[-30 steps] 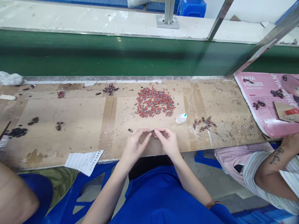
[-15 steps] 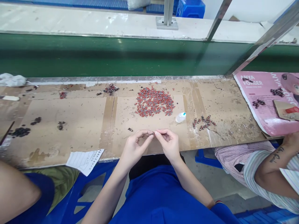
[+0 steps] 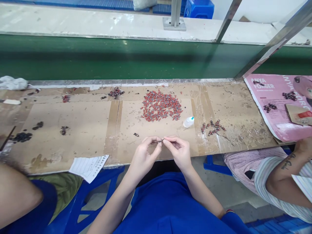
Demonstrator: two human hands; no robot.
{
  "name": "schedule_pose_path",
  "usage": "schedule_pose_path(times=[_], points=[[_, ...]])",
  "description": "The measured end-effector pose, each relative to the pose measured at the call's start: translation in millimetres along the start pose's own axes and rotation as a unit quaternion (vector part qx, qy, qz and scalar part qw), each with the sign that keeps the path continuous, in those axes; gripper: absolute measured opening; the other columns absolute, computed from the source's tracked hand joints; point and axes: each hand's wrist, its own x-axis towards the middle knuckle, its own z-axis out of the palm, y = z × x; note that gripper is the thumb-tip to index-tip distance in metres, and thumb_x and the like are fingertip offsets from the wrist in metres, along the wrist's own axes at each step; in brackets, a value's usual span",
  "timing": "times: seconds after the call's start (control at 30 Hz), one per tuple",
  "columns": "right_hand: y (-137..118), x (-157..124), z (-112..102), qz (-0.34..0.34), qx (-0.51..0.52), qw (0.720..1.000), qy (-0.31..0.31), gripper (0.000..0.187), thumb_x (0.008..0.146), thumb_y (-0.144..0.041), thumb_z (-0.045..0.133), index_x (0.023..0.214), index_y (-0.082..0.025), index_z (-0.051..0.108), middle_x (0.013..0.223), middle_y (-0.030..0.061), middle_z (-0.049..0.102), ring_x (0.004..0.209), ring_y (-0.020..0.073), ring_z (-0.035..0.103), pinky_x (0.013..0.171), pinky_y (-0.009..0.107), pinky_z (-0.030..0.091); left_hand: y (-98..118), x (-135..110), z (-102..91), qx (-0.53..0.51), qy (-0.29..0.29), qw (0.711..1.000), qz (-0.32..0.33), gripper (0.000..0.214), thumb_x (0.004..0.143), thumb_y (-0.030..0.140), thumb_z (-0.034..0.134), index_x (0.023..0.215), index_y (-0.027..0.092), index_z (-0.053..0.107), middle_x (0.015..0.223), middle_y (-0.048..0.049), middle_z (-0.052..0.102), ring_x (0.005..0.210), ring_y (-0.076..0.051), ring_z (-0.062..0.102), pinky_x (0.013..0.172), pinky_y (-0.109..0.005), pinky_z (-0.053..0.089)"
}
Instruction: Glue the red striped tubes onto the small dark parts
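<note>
My left hand (image 3: 145, 154) and my right hand (image 3: 178, 150) meet fingertip to fingertip above the near edge of the cardboard-covered table (image 3: 87, 130). Between the pinched fingers is a small dark part (image 3: 160, 141), mostly covered; its exact kind cannot be made out. Both hands are closed on it. Beyond them lies a wide pile of small red-and-metal parts (image 3: 161, 105). One dark part (image 3: 136, 134) rests alone just past my left hand. A small white bottle with a blue tip (image 3: 188, 122) lies tilted or on its side beyond my right hand.
Red-and-black parts (image 3: 213, 127) lie to the right, another cluster (image 3: 116, 92) at back left. Black pieces (image 3: 22, 137) and a paper sheet (image 3: 89, 167) are on the left. Co-workers sit on both sides, one arm (image 3: 290, 175) at right. A green panel (image 3: 109, 58) runs behind.
My hands have shifted slightly right and toward me. The fingertips have drawn a little apart, so more of the small dark part shows between them.
</note>
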Motion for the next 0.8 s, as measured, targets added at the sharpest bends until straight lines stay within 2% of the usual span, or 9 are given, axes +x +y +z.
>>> schedule_pose_path(times=[0.17, 0.3, 0.53, 0.63, 0.7, 0.8], points=[[-6, 1, -14, -0.016, -0.047, 0.997, -0.056, 0.013, 0.075, -0.034, 0.074, 0.083, -0.025, 0.078, 0.083, 0.0036, 0.076, 0.078, 0.0193, 0.072, 0.076, 0.033, 0.061, 4, 1, 1.9, -0.006, -0.012, 1.000, -0.001, 0.016, 0.082, 0.031, 0.054, 0.084, 0.020, 0.064, 0.083, -0.0048, 0.069, 0.083, -0.018, 0.066, 0.080, -0.031, 0.053], [-3, -1, -17, -0.020, -0.057, 0.997, -0.041, 0.019, 0.075, -0.036, 0.075, 0.088, -0.024, 0.078, 0.086, 0.0042, 0.075, 0.077, 0.0179, 0.072, 0.077, 0.031, 0.061, 6, 1, 1.8, -0.006, -0.028, 1.000, -0.004, 0.015, 0.082, 0.031, 0.054, 0.084, 0.020, 0.064, 0.083, -0.0045, 0.068, 0.083, -0.018, 0.066, 0.080, -0.031, 0.053], [5, -1, -25, 0.038, -0.020, 0.998, -0.044, 0.028, 0.070, -0.042, 0.078, 0.088, -0.021, 0.075, 0.080, 0.0028, 0.076, 0.076, 0.0170, 0.072, 0.077, 0.030, 0.060, 0, 3, 11.1, -0.026, -0.056, 0.998, -0.003, 0.014, 0.083, 0.030, 0.054, 0.084, 0.019, 0.063, 0.084, -0.0044, 0.069, 0.084, -0.019, 0.066, 0.080, -0.031, 0.053], [12, -2, -33, 0.027, -0.068, 0.997, -0.017, 0.027, 0.074, -0.043, 0.074, 0.088, -0.020, 0.074, 0.083, 0.0052, 0.076, 0.078, 0.0190, 0.072, 0.075, 0.032, 0.060, -4, 6, 24.5, -0.026, -0.068, 0.997, -0.002, 0.015, 0.085, 0.031, 0.053, 0.086, 0.019, 0.062, 0.088, -0.0062, 0.070, 0.087, -0.020, 0.067, 0.082, -0.033, 0.053], [16, -1, -43, -0.002, -0.130, 0.991, 0.014, 0.024, 0.079, -0.042, 0.069, 0.089, -0.020, 0.074, 0.088, 0.0070, 0.076, 0.080, 0.0206, 0.072, 0.077, 0.034, 0.060, -6, 8, 30.6, -0.014, -0.084, 0.996, 0.006, 0.018, 0.086, 0.033, 0.055, 0.095, 0.019, 0.061, 0.093, -0.0072, 0.071, 0.092, -0.021, 0.067, 0.087, -0.036, 0.052], [17, 4, -71, -0.067, -0.254, 0.960, 0.096, 0.024, 0.085, -0.039, 0.062, 0.094, -0.019, 0.072, 0.094, 0.0095, 0.075, 0.085, 0.0228, 0.071, 0.083, 0.040, 0.058, -9, 13, 22.8, 0.028, -0.078, 0.996, 0.034, 0.033, 0.087, 0.035, 0.057, 0.116, 0.020, 0.055, 0.100, -0.0073, 0.071, 0.100, -0.022, 0.066, 0.095, -0.040, 0.049]])
